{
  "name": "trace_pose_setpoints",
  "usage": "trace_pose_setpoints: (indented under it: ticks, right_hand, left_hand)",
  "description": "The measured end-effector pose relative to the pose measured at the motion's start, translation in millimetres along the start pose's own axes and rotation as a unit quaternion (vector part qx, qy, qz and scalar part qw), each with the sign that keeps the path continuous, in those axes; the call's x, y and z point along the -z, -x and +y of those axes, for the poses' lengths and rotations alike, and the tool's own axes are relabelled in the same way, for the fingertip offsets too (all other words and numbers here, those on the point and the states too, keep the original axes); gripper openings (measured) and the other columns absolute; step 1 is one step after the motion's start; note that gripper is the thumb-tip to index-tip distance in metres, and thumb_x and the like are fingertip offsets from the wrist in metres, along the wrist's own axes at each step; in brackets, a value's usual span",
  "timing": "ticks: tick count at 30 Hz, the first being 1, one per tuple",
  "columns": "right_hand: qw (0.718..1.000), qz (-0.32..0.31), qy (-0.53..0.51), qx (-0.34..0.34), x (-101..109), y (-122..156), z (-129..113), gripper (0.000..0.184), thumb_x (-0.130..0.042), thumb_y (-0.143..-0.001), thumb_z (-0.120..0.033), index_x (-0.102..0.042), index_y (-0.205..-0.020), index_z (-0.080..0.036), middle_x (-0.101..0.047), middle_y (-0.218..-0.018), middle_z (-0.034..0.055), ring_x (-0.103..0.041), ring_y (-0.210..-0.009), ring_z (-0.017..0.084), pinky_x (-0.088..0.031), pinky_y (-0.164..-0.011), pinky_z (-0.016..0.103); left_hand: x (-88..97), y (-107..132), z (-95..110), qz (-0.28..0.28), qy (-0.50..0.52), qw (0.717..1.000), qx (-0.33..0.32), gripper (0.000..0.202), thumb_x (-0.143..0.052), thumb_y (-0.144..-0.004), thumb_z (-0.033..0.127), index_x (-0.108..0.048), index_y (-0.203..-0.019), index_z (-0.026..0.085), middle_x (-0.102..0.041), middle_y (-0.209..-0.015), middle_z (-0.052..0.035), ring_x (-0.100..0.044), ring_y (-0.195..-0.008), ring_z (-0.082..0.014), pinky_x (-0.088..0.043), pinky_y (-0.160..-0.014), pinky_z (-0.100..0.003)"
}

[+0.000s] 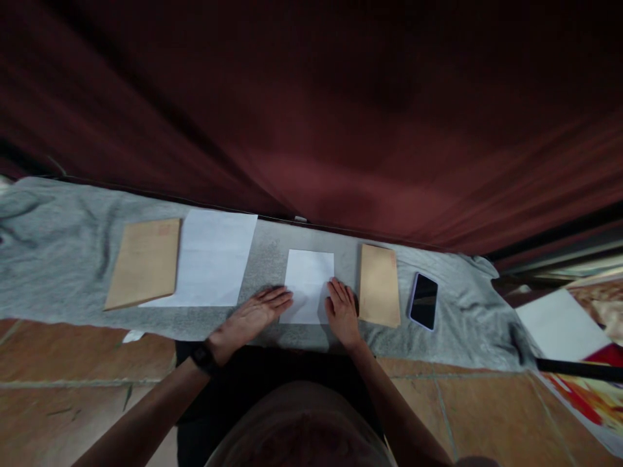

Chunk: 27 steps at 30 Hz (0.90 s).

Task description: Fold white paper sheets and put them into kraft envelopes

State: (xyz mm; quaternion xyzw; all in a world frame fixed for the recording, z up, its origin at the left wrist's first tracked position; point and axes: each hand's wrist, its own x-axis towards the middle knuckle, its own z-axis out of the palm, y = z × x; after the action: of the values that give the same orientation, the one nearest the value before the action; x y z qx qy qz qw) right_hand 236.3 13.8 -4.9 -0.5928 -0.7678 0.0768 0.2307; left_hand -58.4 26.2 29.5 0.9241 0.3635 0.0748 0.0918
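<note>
A small white sheet of paper (309,282) lies flat on the grey cloth in front of me, and faint lines show across it. My left hand (253,316) rests with its fingers stretched out, their tips at the sheet's left edge. On the opposite side, my right hand (343,316) lies with fingers extended over the right edge. Both hands are open and grip nothing. Just right of my right hand is a stack of brown envelopes (378,285). Farther left, a larger white sheet (217,256) lies partly under another stack of brown envelopes (146,259).
A phone (424,301) with a dark screen lies on the right. Grey cloth (462,305) covers the long narrow surface, backed by a dark red curtain (311,117). Tiled floor (43,363) shows along the near edge. Printed material (588,389) sits at far right.
</note>
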Motion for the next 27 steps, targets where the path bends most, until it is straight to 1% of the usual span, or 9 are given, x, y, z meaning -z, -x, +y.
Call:
trace_pose_setpoints:
  ticks: [3, 6, 10, 13, 18, 20, 24, 25, 27]
  right_hand:
    - [1.000, -0.002, -0.003, 0.000, 0, 0, 1, 0.048, -0.038, -0.106, -0.022, -0.054, -0.151, -0.016, -0.053, -0.158, 0.0116, -0.045, -0.150, 0.024, -0.033, -0.125, 0.049]
    - [1.000, 0.001, -0.002, 0.001, 0, 0, 1, 0.048, -0.039, -0.106, -0.022, -0.054, -0.151, -0.016, -0.053, -0.158, 0.0113, -0.044, -0.150, 0.024, -0.033, -0.125, 0.048]
    - [1.000, 0.016, 0.001, 0.009, -3, 1, 2, 0.050, -0.040, -0.105, -0.020, -0.052, -0.153, -0.019, -0.054, -0.157, 0.0106, -0.046, -0.149, 0.024, -0.034, -0.124, 0.049]
    - [1.000, 0.020, -0.004, 0.009, -4, 1, 3, 0.049, -0.039, -0.106, -0.021, -0.052, -0.153, -0.019, -0.055, -0.157, 0.0108, -0.047, -0.148, 0.024, -0.034, -0.125, 0.049]
    - [0.999, 0.020, -0.037, 0.004, -5, 0, 6, 0.046, -0.037, -0.108, -0.021, -0.055, -0.150, -0.022, -0.059, -0.153, 0.0105, -0.050, -0.145, 0.023, -0.035, -0.125, 0.050]
    - [0.997, 0.034, -0.067, -0.014, -6, 2, 10, 0.046, -0.036, -0.108, -0.021, -0.056, -0.150, -0.024, -0.063, -0.147, 0.0098, -0.054, -0.141, 0.023, -0.039, -0.123, 0.048]
    - [0.987, 0.055, -0.143, -0.052, -4, 11, 16, 0.047, -0.033, -0.108, -0.022, -0.062, -0.145, -0.026, -0.071, -0.136, 0.0070, -0.062, -0.133, 0.022, -0.050, -0.114, 0.042]
    - [0.986, 0.048, -0.155, -0.046, -2, 14, 17, 0.048, -0.034, -0.106, -0.019, -0.064, -0.142, -0.026, -0.072, -0.135, 0.0058, -0.063, -0.132, 0.022, -0.051, -0.114, 0.042]
    - [0.986, 0.017, -0.165, -0.006, 4, 19, 15, 0.054, -0.037, -0.097, -0.010, -0.066, -0.139, -0.027, -0.072, -0.136, 0.0034, -0.062, -0.133, 0.021, -0.047, -0.118, 0.045]
  left_hand:
    - [1.3, 1, -7, -0.002, -0.004, 0.999, -0.039, 0.071, -0.039, -0.089, -0.005, -0.056, -0.146, 0.034, -0.056, -0.157, 0.0031, -0.049, -0.146, -0.0113, -0.037, -0.122, -0.032]
    - [-0.6, 3, -10, 0.013, 0.006, 0.999, -0.049, 0.073, -0.037, -0.088, -0.005, -0.056, -0.145, 0.037, -0.057, -0.156, 0.0046, -0.052, -0.144, -0.0100, -0.038, -0.120, -0.028]
    - [-2.9, 3, -12, -0.013, -0.018, 0.998, -0.053, 0.070, -0.039, -0.088, -0.003, -0.059, -0.143, 0.035, -0.059, -0.154, 0.0021, -0.054, -0.143, -0.0130, -0.039, -0.119, -0.029]
    - [-4.8, -1, -14, -0.002, -0.039, 0.997, -0.061, 0.065, -0.043, -0.090, -0.003, -0.060, -0.143, 0.031, -0.061, -0.152, -0.0017, -0.055, -0.141, -0.0151, -0.042, -0.117, -0.031]
    - [-7.5, -10, -9, 0.048, 0.003, 0.999, -0.010, 0.050, -0.053, -0.096, 0.007, -0.063, -0.140, 0.028, -0.066, -0.146, -0.0046, -0.060, -0.137, -0.0171, -0.046, -0.117, -0.036]
    - [-8.0, -9, -4, 0.060, 0.035, 0.997, 0.016, 0.046, -0.052, -0.098, 0.011, -0.065, -0.139, 0.027, -0.069, -0.142, -0.0047, -0.062, -0.134, -0.0180, -0.048, -0.116, -0.039]
    - [-12.5, 8, 3, 0.083, 0.093, 0.991, 0.039, 0.044, -0.046, -0.101, 0.015, -0.066, -0.138, 0.026, -0.069, -0.141, -0.0038, -0.063, -0.133, -0.0180, -0.052, -0.115, -0.040]
    - [-14.6, 14, 4, 0.092, 0.104, 0.989, 0.047, 0.044, -0.045, -0.102, 0.015, -0.066, -0.138, 0.027, -0.069, -0.142, -0.0035, -0.063, -0.133, -0.0181, -0.053, -0.115, -0.040]
    - [-18.9, 25, 6, 0.114, 0.121, 0.983, 0.076, 0.043, -0.045, -0.102, 0.017, -0.066, -0.138, 0.027, -0.069, -0.142, -0.0031, -0.063, -0.132, -0.0182, -0.054, -0.113, -0.039]
